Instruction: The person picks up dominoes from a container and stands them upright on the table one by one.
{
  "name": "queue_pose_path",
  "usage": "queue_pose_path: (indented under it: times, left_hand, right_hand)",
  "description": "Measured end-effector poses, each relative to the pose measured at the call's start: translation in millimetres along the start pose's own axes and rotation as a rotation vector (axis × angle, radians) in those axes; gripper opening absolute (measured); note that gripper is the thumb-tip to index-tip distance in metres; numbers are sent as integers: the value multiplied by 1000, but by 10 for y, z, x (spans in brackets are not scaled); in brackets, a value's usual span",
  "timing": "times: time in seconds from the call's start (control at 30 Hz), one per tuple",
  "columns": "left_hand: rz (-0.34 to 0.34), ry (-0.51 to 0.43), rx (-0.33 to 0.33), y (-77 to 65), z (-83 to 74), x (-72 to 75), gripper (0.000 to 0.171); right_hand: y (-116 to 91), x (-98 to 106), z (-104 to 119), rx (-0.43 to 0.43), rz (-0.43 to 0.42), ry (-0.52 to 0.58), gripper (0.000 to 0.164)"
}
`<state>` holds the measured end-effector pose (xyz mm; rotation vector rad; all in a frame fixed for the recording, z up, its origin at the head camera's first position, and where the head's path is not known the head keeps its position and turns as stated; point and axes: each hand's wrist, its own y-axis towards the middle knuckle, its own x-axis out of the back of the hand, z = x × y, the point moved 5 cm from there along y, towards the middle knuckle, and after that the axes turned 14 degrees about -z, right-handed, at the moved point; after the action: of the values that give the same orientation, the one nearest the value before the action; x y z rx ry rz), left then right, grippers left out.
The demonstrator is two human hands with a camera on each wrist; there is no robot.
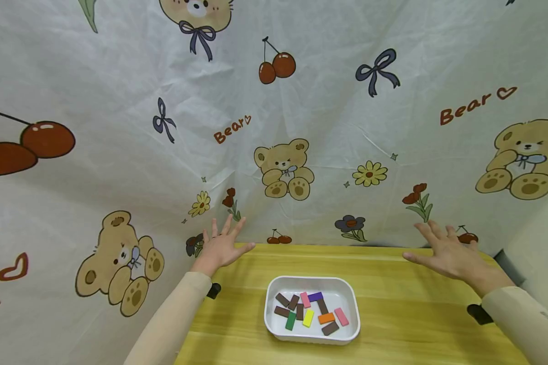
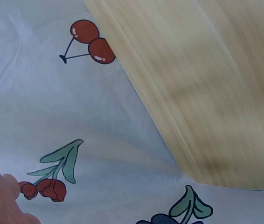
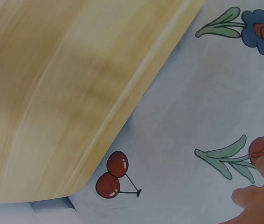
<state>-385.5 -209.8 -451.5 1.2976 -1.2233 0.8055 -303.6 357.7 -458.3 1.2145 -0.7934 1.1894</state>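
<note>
Both hands are raised with fingers spread, and neither holds anything. In the head view, the left hand (image 1: pixel 222 249) is over the table's back left corner, and the right hand (image 1: pixel 452 256) is over the back right. Between them, nearer the person, a white plastic tray (image 1: pixel 312 338) rests on the table. Inside lie several small rectangular blocks: dark brown, pink, a purple block (image 1: pixel 315 296), a green block (image 1: pixel 290 321), a yellow block (image 1: pixel 308 318) and an orange block (image 1: pixel 326 318). Each wrist view catches only part of the hand: left fingers (image 2: pixel 1 196), right fingers (image 3: pixel 262 196).
The yellow wood-grain table (image 1: pixel 392 304) ends at a straight back edge. Behind it and on the left hangs a pale cloth (image 1: pixel 329 126) printed with bears, cherries, bows and flowers. A grey object (image 1: pixel 509 266) shows beside the table's back right corner.
</note>
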Motion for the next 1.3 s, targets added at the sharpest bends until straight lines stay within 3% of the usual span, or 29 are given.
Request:
queue_pose_path:
  times: [0.43, 0.73, 0.87, 1.0, 1.3]
  left_hand:
    - [-18, -1, -22, -86, -29, 28, 90]
    - [-94, -55, -41, -171, -88, 37, 91]
    - [-117, -94, -46, -231, -151, -25, 93]
    - [-143, -131, -9, -310, -202, -96, 92]
    - [-160, -258, 28, -503, -336, -299, 76]
  right_hand:
    - [-44, -35, 142, 2, -9, 19, 108]
    - [-45, -56, 359, 21, -36, 53, 103]
    - [-61, -93, 438, 50, -55, 46, 101]
    - [-89, -128, 531, 70, -76, 65, 100]
    - [-240, -227, 728, 27, -118, 243, 91]
